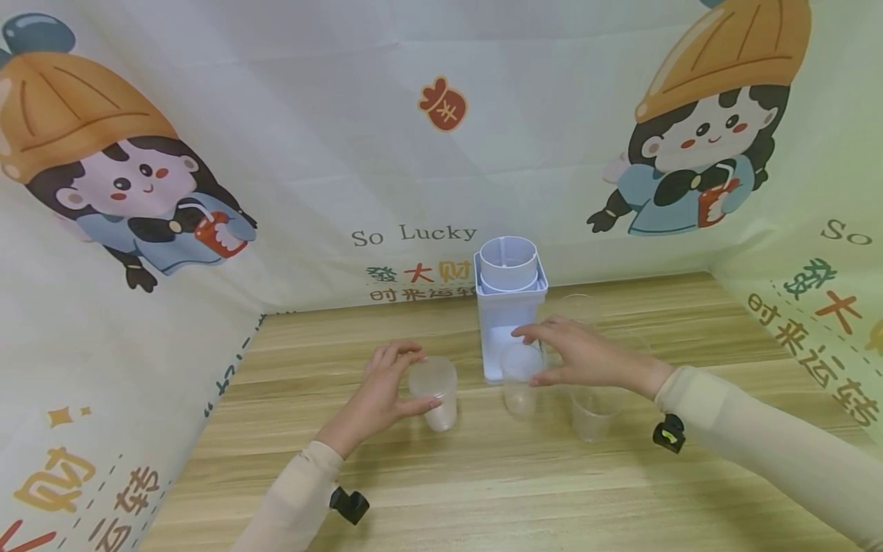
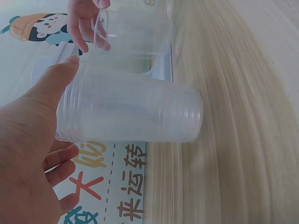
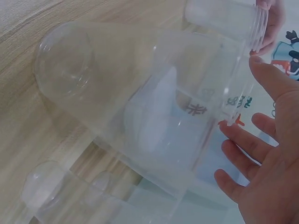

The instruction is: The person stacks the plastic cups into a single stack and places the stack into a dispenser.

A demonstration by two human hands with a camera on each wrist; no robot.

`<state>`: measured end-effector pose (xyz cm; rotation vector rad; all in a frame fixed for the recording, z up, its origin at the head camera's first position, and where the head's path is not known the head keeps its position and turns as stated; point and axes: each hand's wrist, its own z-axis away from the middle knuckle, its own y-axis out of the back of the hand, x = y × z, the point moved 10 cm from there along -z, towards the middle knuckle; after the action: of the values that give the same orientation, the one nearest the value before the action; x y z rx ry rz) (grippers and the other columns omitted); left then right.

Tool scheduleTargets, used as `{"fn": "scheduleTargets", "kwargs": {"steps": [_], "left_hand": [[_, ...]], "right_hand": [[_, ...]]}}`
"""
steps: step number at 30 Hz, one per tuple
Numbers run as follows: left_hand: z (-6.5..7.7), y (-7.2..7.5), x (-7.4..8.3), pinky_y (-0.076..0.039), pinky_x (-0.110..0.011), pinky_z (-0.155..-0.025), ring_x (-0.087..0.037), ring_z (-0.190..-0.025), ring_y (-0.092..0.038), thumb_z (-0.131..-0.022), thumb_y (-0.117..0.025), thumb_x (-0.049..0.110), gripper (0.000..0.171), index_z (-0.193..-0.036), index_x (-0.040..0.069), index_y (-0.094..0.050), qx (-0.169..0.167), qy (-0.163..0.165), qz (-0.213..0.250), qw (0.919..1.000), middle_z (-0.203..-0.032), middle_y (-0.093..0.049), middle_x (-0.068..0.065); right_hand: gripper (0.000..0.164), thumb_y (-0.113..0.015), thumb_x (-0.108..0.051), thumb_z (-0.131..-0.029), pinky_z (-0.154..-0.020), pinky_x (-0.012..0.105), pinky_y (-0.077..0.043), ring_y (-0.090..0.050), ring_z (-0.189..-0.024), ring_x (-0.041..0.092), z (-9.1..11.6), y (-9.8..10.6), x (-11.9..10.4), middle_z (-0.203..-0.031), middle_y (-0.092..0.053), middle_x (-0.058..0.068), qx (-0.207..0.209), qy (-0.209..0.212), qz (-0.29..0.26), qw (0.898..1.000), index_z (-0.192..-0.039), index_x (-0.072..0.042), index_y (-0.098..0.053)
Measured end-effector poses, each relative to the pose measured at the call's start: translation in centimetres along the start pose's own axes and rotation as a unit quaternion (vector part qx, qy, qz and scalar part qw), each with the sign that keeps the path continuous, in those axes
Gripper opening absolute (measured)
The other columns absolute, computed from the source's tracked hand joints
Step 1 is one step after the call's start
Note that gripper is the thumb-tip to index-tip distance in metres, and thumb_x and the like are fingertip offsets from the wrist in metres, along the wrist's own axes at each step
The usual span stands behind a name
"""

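Note:
My left hand [image 1: 382,395] has its thumb and fingers about the rim of a stack of frosted plastic cups [image 1: 441,395], which stands upright on the table; several rims show in the left wrist view. Farther right, my right hand [image 1: 579,353] spreads its fingers around the mouth of a clear plastic cup [image 1: 520,387]. Its thumb and a fingertip lie at that rim in the right wrist view, the fingers nearly straight. Behind this cup stands a pale, boxy plastic holder [image 1: 510,307] with a round tube at its top.
Another clear cup [image 1: 593,414] stands to the right, beneath my right forearm, with more faint transparent rims behind it. The wood-grain table [image 1: 441,491] meets a printed cloth backdrop [image 1: 310,176] at the back and sides.

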<state>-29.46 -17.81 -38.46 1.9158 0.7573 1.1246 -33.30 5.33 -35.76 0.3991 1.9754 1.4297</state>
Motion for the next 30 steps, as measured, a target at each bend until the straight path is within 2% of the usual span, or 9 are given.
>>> {"fn": "scheduleTargets", "kwargs": {"steps": [8, 17, 30], "left_hand": [[0.1, 0.0, 0.0, -0.033, -0.059, -0.112, -0.035, -0.138, -0.036, -0.075, -0.084, 0.041, 0.07, -0.13, 0.004, -0.059, -0.002, 0.002, -0.001, 1.0, -0.145, -0.048, -0.012], [0.0, -0.1, -0.1, -0.031, -0.058, -0.114, -0.034, -0.14, -0.034, -0.076, -0.083, 0.044, 0.072, -0.132, 0.006, -0.057, -0.015, 0.014, 0.001, 0.9998, -0.147, -0.046, -0.01], [0.0, -0.1, -0.1, -0.032, -0.057, -0.114, -0.034, -0.139, -0.036, -0.076, -0.083, 0.043, 0.07, -0.13, 0.006, -0.058, -0.014, 0.009, -0.005, 0.9999, -0.146, -0.047, -0.011]], "right_hand": [[0.071, -0.079, -0.039, -0.081, -0.1, 0.048, -0.049, -0.056, -0.119, 0.025, -0.2, 0.2, -0.4, -0.128, -0.066, 0.007, -0.004, 0.0, -0.002, 1.0, -0.141, -0.01, -0.052], [0.069, -0.082, -0.034, -0.08, -0.099, 0.048, -0.048, -0.058, -0.116, 0.026, -0.5, 0.8, -1.5, -0.123, -0.068, 0.007, 0.016, 0.025, 0.003, 1.0, -0.137, -0.008, -0.054], [0.071, -0.08, -0.042, -0.08, -0.098, 0.046, -0.052, -0.06, -0.119, 0.024, -1.7, 0.6, -3.6, -0.126, -0.067, 0.003, 0.002, 0.042, 0.026, 0.999, -0.139, -0.013, -0.054]]}}
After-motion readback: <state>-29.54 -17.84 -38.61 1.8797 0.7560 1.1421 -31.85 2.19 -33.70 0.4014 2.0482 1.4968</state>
